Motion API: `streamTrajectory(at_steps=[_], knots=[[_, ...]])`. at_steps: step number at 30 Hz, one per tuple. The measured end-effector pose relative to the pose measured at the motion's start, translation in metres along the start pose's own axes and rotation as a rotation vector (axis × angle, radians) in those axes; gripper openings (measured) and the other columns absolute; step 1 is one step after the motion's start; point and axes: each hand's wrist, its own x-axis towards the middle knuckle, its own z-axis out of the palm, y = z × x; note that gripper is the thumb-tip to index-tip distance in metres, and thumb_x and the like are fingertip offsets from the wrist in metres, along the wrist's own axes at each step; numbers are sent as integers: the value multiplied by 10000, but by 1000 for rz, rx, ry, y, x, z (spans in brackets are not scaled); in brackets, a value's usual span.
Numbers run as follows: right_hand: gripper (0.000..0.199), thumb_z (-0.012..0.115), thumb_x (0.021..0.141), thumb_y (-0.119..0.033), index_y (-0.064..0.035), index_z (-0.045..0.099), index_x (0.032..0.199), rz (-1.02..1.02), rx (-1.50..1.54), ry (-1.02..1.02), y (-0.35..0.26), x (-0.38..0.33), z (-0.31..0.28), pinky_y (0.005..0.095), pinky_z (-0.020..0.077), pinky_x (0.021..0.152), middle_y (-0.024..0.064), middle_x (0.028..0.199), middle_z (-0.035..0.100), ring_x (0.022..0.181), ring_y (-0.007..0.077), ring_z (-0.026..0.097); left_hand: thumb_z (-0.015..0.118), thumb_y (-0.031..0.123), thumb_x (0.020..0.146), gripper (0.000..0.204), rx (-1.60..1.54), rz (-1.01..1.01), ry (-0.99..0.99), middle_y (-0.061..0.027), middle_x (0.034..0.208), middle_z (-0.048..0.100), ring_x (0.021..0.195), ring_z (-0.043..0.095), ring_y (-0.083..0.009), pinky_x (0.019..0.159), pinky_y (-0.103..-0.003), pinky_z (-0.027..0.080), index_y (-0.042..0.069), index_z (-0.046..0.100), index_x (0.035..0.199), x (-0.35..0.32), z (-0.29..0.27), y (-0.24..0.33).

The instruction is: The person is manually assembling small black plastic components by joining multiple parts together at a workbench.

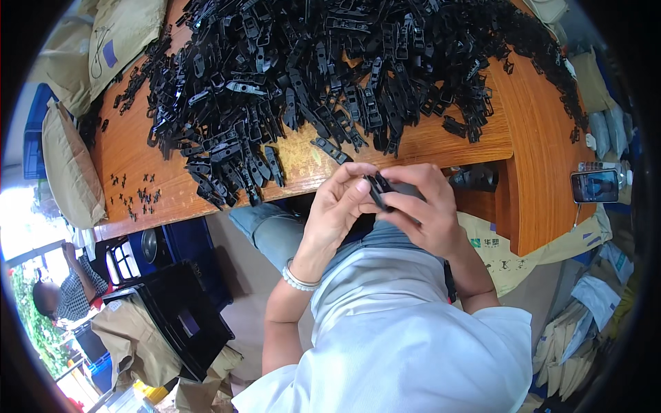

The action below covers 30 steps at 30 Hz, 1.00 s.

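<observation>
Just off the near edge of the wooden table, over my lap, my two hands meet around a small black plastic part (376, 191). My left hand (337, 199) pinches it between thumb and fingers. My right hand (425, 203) grips its other side, with the fingers curled round it. Whether it is one piece or two put together I cannot make out. Beyond my hands a large heap of similar black plastic parts (289, 82) covers much of the table. A single elongated black part (330, 150) lies at the heap's front, close to my left hand.
Several tiny black pieces (138, 196) are scattered on the left of the wooden table (468, 148). Brown paper sacks (69, 165) stand at its left end. A phone (595, 186) is propped at the right. Black crates (182, 320) stand lower left; a person (72, 292) is beyond them.
</observation>
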Motion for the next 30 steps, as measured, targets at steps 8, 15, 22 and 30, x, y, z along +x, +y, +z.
streamTrajectory(at_steps=[8,15,22,30], knots=[[117,610,788,-26,57,584,867,368,154,242,15,-24,-3,245,417,680,107,905,554,790,182,531,597,37,758,273,1978,727,262,-90,756,490,646,546,-208,509,-303,440,63,565,1028,14,-23,14],[123,594,800,7,83,605,896,736,682,356,8,-22,9,198,408,606,72,917,543,717,113,531,620,-39,718,289,1545,846,154,-107,857,523,664,570,-200,544,-273,465,2,522,987,9,-28,24],[107,603,795,6,74,615,876,766,927,402,-4,-9,23,195,419,588,58,867,542,694,100,537,514,64,878,251,432,202,137,-163,1003,582,795,617,-182,656,-289,543,-84,508,1081,5,-7,18],[94,610,792,7,75,610,857,746,609,283,-11,-5,25,184,440,615,56,847,544,686,90,542,379,227,954,416,487,196,132,-179,897,611,714,635,-208,638,-279,547,-135,471,1138,0,-5,16]])
